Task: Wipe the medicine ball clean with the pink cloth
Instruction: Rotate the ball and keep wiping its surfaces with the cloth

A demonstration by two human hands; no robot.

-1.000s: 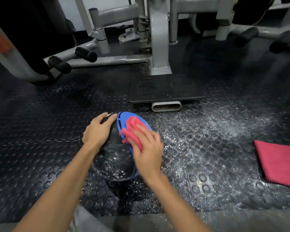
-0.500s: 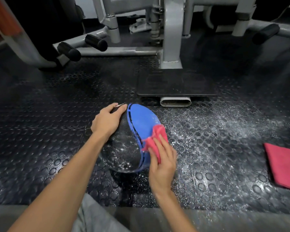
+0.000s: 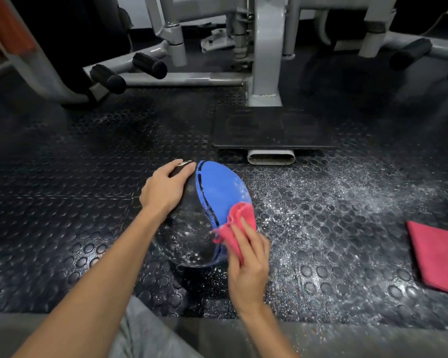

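**Wiping the ball, not done yet**

I am sitting on the bumpy black floor (image 3: 62, 202) and the medicine ball (image 3: 189, 228) is resting on it right in front of me. My left hand (image 3: 166, 189) is lying on top of the ball with the fingers stretched over it, keeping it from rolling. My right hand (image 3: 248, 262) is holding the bunched pink cloth (image 3: 237, 220) and pressing it on the blue side, near the line where blue meets black.

I think I am about in the middle of the job. The blue part is looking mostly clean, with a few white spots at its edge. The black part is showing lots of white specks, so it needs wiping next.

There are tiny pale marks on the black part, but they are too blurry for me to read. I am seeing no brand name.
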